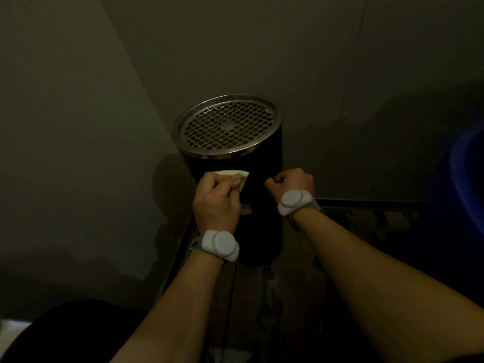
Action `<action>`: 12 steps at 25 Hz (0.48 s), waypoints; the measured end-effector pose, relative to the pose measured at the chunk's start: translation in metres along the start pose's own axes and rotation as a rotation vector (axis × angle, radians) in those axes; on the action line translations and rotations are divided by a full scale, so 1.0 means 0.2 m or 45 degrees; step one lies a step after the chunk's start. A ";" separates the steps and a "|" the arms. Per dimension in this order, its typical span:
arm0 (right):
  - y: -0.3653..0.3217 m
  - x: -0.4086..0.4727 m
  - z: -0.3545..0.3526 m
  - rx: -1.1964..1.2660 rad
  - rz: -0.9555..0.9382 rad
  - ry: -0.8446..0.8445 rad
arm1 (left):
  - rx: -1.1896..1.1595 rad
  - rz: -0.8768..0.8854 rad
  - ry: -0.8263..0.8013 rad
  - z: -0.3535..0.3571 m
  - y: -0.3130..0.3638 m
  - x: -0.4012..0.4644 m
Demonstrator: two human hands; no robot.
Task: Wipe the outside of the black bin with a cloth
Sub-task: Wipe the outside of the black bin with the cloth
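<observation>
A tall black cylindrical bin (pixel 259 205) with a perforated metal top (pixel 226 124) stands upright in a dim corner. My left hand (pixel 216 199) presses a small white cloth (pixel 239 175) against the bin's upper front wall, just under the metal rim. To the right of it, my right hand (pixel 290 183) is curled into a fist against the bin's upper right side; whether it grips anything is hidden. Both wrists carry white sensor bands.
Grey walls (pixel 91 127) close in behind and to the left of the bin. A dark skirting strip (pixel 366 201) runs along the floor at right. Something blue (pixel 468 174) shows at the right edge. The floor below is dark and patterned.
</observation>
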State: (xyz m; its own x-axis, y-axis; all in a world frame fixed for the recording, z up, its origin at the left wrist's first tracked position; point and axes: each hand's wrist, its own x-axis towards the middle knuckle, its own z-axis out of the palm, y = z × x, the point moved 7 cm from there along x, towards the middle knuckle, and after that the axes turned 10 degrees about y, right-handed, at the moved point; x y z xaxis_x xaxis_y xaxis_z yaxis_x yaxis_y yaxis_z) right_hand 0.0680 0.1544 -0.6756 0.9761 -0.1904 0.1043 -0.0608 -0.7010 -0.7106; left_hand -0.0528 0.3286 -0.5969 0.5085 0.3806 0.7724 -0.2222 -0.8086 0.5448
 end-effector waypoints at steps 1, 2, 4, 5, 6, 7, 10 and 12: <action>0.00 0.00 0.00 0.001 0.002 0.011 | -0.030 0.028 0.028 -0.01 0.00 0.02; 0.00 -0.01 -0.01 0.013 0.001 0.015 | -0.053 0.067 0.043 -0.01 0.02 0.04; 0.00 -0.01 -0.01 0.037 -0.016 0.010 | -0.066 0.168 0.035 0.00 0.05 0.06; 0.00 -0.01 -0.01 0.034 -0.028 0.002 | -0.051 0.232 0.020 0.01 0.07 0.06; 0.01 -0.02 -0.01 0.021 -0.042 -0.009 | -0.035 0.299 -0.001 0.02 0.08 0.06; 0.01 -0.02 -0.01 0.007 -0.058 -0.020 | -0.016 0.361 -0.029 0.02 0.10 0.05; 0.00 -0.01 -0.01 -0.019 -0.100 -0.018 | 0.033 0.504 -0.129 0.04 0.12 0.03; -0.01 -0.02 -0.02 -0.043 -0.115 -0.012 | 0.047 0.575 -0.216 0.06 0.15 0.03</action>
State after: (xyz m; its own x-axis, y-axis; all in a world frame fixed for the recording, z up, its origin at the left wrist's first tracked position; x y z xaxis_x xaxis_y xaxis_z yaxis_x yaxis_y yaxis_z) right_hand 0.0638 0.1542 -0.6713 0.9799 -0.1193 0.1601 0.0204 -0.7378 -0.6748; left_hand -0.0450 0.3020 -0.5800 0.4970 -0.0886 0.8632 -0.4239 -0.8928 0.1524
